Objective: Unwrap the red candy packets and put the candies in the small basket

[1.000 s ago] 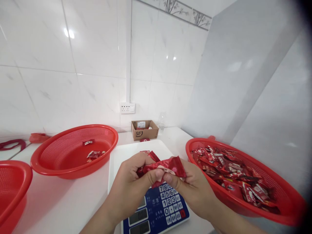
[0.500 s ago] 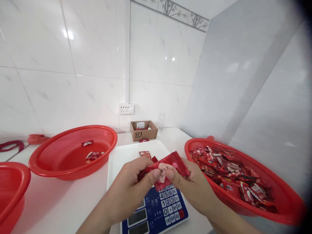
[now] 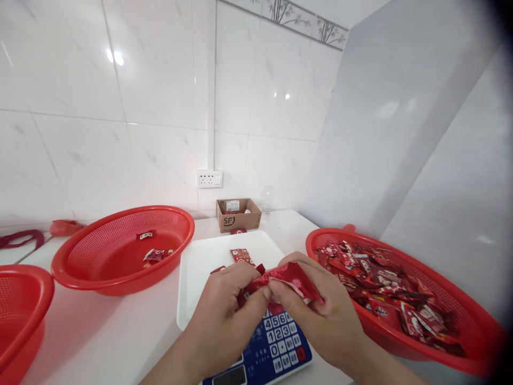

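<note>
My left hand [image 3: 222,313] and my right hand [image 3: 320,305] meet over the scale, both closed on a red candy packet [image 3: 297,277] with pink flower print. The thumbs press close together at the packet's middle, and its right end sticks out past my right thumb. Other red wrapping shows between the fingers of my left hand, partly hidden. Beneath the hands is a digital scale with a blue keypad [image 3: 282,334] and a white pan [image 3: 196,267]. A small red packet [image 3: 241,255] lies on the pan beyond my fingers.
A red basket [image 3: 473,315] full of red packets stands at right. On the left, a red perforated basket [image 3: 92,246] holds a few packets, with another red basket [image 3: 24,315] nearer. At the back are a cardboard box [image 3: 239,216] and a clear plastic bottle [image 3: 266,200].
The packet has been tilted and folded between my thumbs, so its pale printed patch is now mostly hidden. My right hand has turned slightly and both hands have shifted a little.
</note>
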The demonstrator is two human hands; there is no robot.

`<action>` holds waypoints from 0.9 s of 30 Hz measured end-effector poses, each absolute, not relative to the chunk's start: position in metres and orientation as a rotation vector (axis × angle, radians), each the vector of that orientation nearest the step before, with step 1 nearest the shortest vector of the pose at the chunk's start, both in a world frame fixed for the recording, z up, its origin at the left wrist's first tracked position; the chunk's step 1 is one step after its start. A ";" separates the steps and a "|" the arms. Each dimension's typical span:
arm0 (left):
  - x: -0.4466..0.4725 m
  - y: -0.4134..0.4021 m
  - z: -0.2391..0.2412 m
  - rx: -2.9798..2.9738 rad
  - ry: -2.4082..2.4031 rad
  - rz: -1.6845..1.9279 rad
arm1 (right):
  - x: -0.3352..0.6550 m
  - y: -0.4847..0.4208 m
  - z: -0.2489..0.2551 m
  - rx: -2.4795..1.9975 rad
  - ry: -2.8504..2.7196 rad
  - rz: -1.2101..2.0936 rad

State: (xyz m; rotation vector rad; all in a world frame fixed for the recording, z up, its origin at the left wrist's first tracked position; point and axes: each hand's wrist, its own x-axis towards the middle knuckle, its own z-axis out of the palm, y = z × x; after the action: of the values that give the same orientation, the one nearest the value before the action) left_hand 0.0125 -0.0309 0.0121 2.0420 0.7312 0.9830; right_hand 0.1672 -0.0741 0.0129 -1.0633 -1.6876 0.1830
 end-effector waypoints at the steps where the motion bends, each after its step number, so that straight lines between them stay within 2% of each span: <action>1: 0.013 -0.031 0.012 2.054 0.733 0.994 | 0.167 -0.073 0.012 -1.063 -1.692 0.150; 6: 0.016 -0.031 0.010 2.067 0.724 1.032 | 0.169 -0.073 0.011 -1.042 -1.648 0.171; 10: 0.014 -0.030 0.010 2.016 0.677 0.951 | 0.174 -0.075 0.005 -0.999 -1.470 0.614; 13: 0.008 -0.027 0.012 1.921 0.709 0.948 | 0.183 -0.071 -0.004 -0.960 -1.125 0.863; 16: -0.004 -0.021 0.016 1.747 0.813 1.188 | 0.194 -0.064 -0.009 -0.953 -0.851 0.926; 21: -0.026 -0.013 0.020 1.422 0.926 1.657 | 0.207 -0.061 -0.017 -0.964 -0.699 1.009; 27: -0.031 -0.021 0.019 1.338 0.810 1.878 | 0.209 -0.064 -0.032 -0.988 -0.610 1.000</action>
State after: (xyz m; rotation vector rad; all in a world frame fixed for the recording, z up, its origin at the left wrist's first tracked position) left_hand -0.0310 -0.0207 0.0190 1.3378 0.8104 1.8777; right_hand 0.2092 -0.0641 -0.0319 -0.9883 -0.6098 1.0004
